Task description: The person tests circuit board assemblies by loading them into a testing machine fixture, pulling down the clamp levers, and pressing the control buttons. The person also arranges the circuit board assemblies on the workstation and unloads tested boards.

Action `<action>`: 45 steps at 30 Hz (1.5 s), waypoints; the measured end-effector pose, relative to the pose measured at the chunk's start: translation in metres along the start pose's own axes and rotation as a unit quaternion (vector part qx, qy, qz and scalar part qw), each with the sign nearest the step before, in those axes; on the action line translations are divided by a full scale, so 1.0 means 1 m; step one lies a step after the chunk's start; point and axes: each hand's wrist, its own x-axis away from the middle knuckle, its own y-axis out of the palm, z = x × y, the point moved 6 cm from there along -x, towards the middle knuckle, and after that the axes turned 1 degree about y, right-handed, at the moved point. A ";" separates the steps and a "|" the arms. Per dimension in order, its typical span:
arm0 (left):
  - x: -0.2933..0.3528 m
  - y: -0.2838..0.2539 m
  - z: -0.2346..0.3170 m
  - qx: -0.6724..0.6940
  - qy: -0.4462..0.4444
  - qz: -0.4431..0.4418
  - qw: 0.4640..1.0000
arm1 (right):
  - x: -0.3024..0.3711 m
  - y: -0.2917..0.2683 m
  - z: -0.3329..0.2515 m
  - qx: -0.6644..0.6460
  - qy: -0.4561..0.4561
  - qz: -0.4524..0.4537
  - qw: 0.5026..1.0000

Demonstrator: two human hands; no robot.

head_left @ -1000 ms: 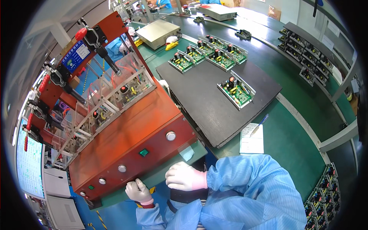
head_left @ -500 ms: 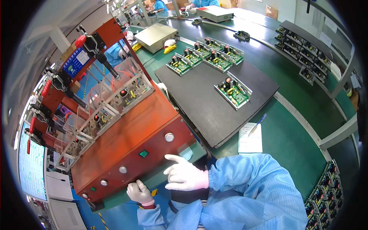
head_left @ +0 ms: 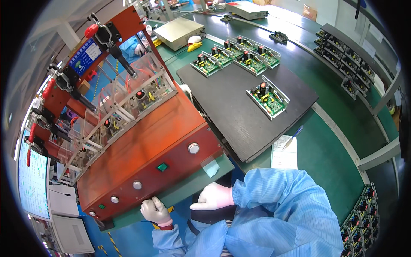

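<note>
My left hand (head_left: pixel 155 211), in a white glove, is curled into a fist at the front edge of the red test fixture (head_left: pixel 147 150). Nothing shows in its fingers. To its right, my right hand (head_left: pixel 212 198) hovers before the fixture, also gloved, its fingers folded in and holding nothing visible. Round silver buttons (head_left: pixel 193 148) and a green switch (head_left: pixel 162 167) sit on the fixture's front panel. Circuit boards (head_left: pixel 141 95) stand under clear covers on top of it, below toggle clamps (head_left: pixel 112 43) with red handles.
A black mat (head_left: pixel 222 115) at the right carries several green circuit boards in metal frames, one (head_left: pixel 269 100) apart from the others. Near its front corner lie a paper sheet (head_left: pixel 284 156) and a pen (head_left: pixel 293 137). Racks of boards (head_left: pixel 342 55) stand far right; a metal box (head_left: pixel 179 33) sits behind.
My right hand has drawn back from the fixture's front, and its pointing finger has folded in. My left hand has stayed closed in nearly the same place. The view has shifted slightly.
</note>
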 end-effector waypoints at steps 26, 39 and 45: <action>-0.002 0.001 -0.003 0.008 0.022 -0.009 1.000 | 0.011 -0.034 -0.022 0.106 -0.241 0.337 0.904; 0.006 0.000 -0.014 0.027 -0.013 -0.011 0.999 | 0.013 0.011 -0.027 0.115 -0.215 0.119 0.962; -0.005 0.004 0.001 0.012 0.019 -0.001 1.000 | 0.009 -0.007 -0.013 0.104 -0.185 0.191 0.958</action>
